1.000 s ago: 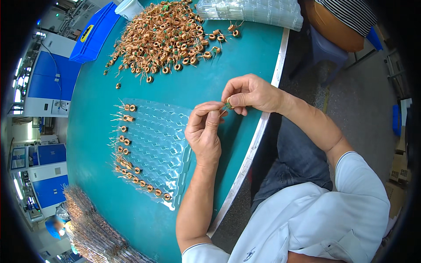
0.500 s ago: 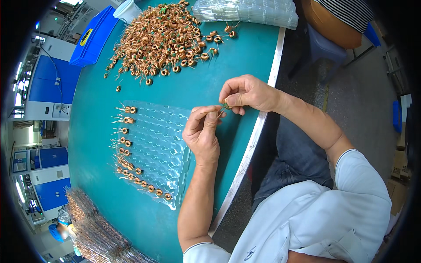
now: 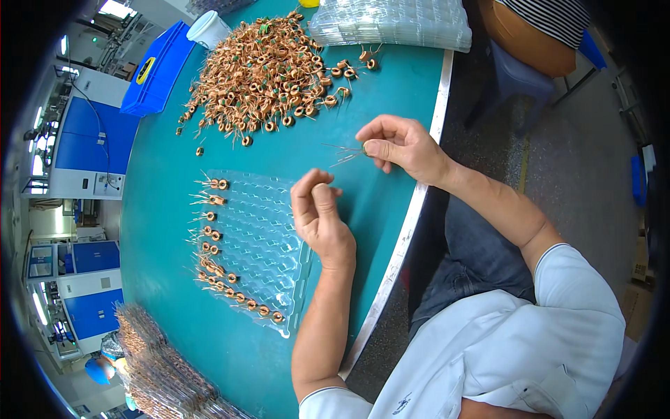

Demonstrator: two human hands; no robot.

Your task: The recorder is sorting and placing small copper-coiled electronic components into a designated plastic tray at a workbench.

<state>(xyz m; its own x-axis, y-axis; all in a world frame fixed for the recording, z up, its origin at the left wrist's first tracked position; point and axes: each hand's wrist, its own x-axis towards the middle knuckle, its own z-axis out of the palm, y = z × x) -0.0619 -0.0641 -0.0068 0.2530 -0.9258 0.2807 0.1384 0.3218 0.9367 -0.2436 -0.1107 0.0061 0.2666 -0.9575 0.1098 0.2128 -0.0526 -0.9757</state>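
Green tabletop [image 3: 160, 230] fills the middle of the view, with blue-and-white cabinets [image 3: 91, 146] beyond its left side. On it we see a clear moulded tray [image 3: 258, 230] bearing copper coils [image 3: 278, 317] along its left and lower edges, their wire leads pointing mostly left. Toward the top stand a blue bin [image 3: 166, 73] and a white bucket [image 3: 208, 29], whose contents we cannot make out; at lower left, stacked trays [image 3: 157, 363] hold many coils. Our right hand [image 3: 408, 150] pinches 1 coil [image 3: 365, 148] between thumb and fingertips, well above the tray's right side, its leads pointing left. Our left hand [image 3: 322, 227] is loosely curled, thumb near the fingers; we cannot tell whether it holds anything. It covers the tray's upper right corner. Beyond, we note a coil heap [image 3: 258, 77] beside clear stacked packaging [image 3: 391, 24].
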